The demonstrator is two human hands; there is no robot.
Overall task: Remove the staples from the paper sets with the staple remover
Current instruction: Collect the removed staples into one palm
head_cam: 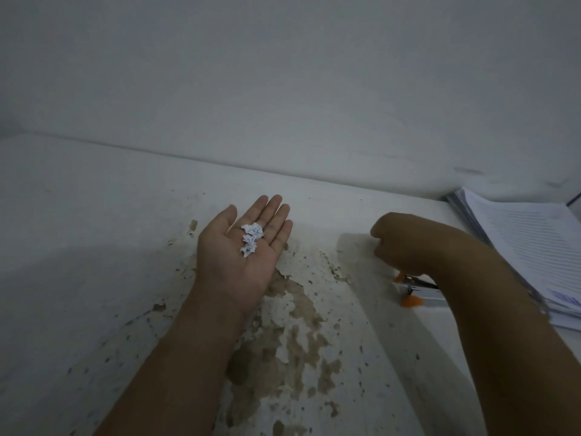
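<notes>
My left hand (242,247) lies palm up over the table with straight fingers, and several small torn white paper scraps (250,239) rest on the palm. My right hand (405,243) is to the right, its back towards me and its fingers curled under; what they hold is hidden. Just under my right wrist lies the staple remover (416,292), metal with orange grips, partly covered by the forearm. A stack of printed paper sets (531,243) lies at the right edge of the table.
The white table top (94,247) has peeling paint and brown patches in the middle. A white wall (283,73) rises directly behind the table's far edge.
</notes>
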